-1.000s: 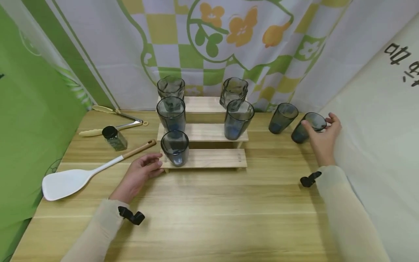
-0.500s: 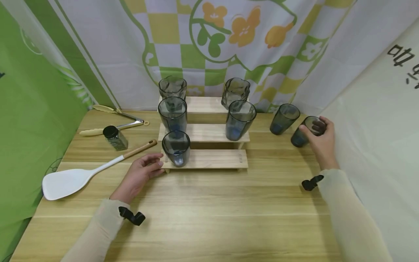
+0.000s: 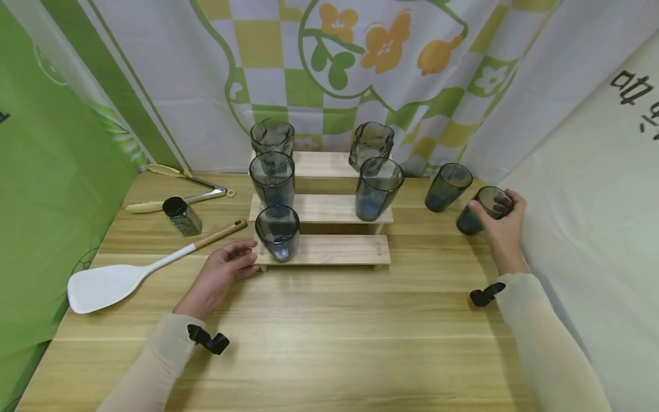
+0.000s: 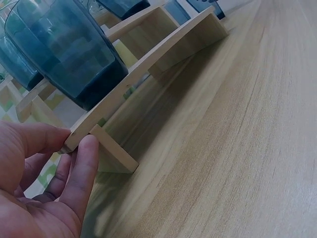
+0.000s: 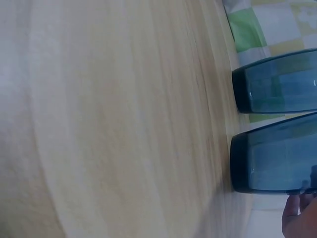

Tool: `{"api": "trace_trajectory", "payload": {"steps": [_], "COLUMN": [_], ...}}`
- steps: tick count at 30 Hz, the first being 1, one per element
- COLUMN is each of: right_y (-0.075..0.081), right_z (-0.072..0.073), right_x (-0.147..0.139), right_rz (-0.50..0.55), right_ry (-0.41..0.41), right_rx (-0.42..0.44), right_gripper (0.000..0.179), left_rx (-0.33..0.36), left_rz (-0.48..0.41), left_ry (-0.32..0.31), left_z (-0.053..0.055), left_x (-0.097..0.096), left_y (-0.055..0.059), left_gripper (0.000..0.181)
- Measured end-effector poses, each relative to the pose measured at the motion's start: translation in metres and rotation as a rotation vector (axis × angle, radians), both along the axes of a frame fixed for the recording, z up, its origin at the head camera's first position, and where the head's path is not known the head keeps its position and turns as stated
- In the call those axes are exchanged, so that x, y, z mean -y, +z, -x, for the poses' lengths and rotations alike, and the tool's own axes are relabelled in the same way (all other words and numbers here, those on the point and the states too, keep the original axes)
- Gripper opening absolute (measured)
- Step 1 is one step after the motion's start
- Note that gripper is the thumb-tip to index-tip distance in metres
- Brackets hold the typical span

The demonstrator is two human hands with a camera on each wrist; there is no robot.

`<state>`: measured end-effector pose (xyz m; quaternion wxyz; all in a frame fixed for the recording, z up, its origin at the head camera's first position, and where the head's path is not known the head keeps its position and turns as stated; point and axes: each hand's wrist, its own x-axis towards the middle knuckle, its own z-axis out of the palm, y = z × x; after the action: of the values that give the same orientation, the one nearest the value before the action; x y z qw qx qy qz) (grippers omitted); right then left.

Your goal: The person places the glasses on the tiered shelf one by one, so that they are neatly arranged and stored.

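My right hand (image 3: 501,226) holds a blue-grey drinking glass (image 3: 471,220) near its rim, at the right of the table. In the right wrist view this glass (image 5: 277,158) stands upright at the table, fingertips at its side. Another such glass (image 3: 447,186) stands just behind it. My left hand (image 3: 218,277) pinches the left end of the lowest wooden shelf (image 3: 340,250); the left wrist view shows thumb above and fingers (image 4: 84,166) below the board (image 4: 143,64). A glass (image 3: 278,232) stands on that shelf's left end, close to the left hand.
Two glasses stand on the middle shelf (image 3: 324,208), two wavy ones on the top shelf (image 3: 319,164). Left lie tongs (image 3: 198,197), a black-capped jar (image 3: 182,217) and a white spatula (image 3: 108,288). A patterned curtain (image 3: 298,51) hangs behind; a pale wall (image 3: 592,189) borders the right side.
My right hand has closed its fingers on the glass, which has come slightly toward the table's front. The left hand has stayed at the shelf end.
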<state>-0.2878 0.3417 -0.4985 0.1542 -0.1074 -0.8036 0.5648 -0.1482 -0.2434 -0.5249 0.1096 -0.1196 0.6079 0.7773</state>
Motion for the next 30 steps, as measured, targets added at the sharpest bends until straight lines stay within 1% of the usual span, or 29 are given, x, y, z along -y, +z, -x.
{"api": "trace_trajectory", "payload": {"steps": [4, 9, 13, 14, 16, 19, 21, 23, 26, 28, 30], "right_y": [0.001, 0.001, 0.000, -0.001, -0.003, -0.004, 0.004, 0.016, 0.033, 0.035, 0.034], "right_z": [-0.003, -0.007, -0.019, -0.023, -0.032, -0.043, -0.055, -0.066, -0.081, -0.085, -0.088], "right_x": [0.000, 0.000, 0.003, 0.004, 0.009, 0.023, 0.038, 0.056, 0.084, 0.099, 0.112], "right_rz": [0.038, 0.092, 0.041, 0.033, 0.020, 0.035, 0.053, 0.067, 0.114, 0.140, 0.160], "right_ry": [0.022, 0.033, 0.040, 0.041, 0.047, 0.069, 0.108, 0.168, 0.296, 0.394, 0.491], "right_rx": [0.010, -0.001, -0.005, -0.015, -0.065, -0.187, -0.260, -0.322, -0.403, -0.446, -0.465], "right_gripper": [0.090, 0.087, 0.084, 0.083, 0.080, 0.074, 0.070, 0.066, 0.062, 0.063, 0.066], "left_rx": [-0.001, 0.004, 0.000, 0.000, -0.004, -0.005, -0.005, -0.005, -0.006, -0.005, -0.002], "left_rz": [-0.006, -0.009, -0.014, -0.015, -0.017, -0.019, -0.020, -0.018, -0.016, -0.015, -0.015], "left_ry": [0.000, 0.008, 0.007, 0.005, 0.001, 0.002, 0.002, 0.006, 0.008, 0.012, 0.008], "left_z": [0.000, -0.001, -0.001, -0.001, -0.001, -0.001, -0.002, -0.002, -0.002, -0.002, -0.002], "left_x": [0.000, -0.001, -0.001, -0.001, -0.001, -0.001, -0.001, -0.001, -0.001, -0.001, -0.002], "left_y": [-0.001, 0.000, 0.000, 0.000, 0.000, 0.000, 0.000, 0.000, 0.000, -0.001, -0.001], "left_gripper": [0.044, 0.042, 0.041, 0.042, 0.043, 0.044, 0.043, 0.042, 0.040, 0.039, 0.040]}}
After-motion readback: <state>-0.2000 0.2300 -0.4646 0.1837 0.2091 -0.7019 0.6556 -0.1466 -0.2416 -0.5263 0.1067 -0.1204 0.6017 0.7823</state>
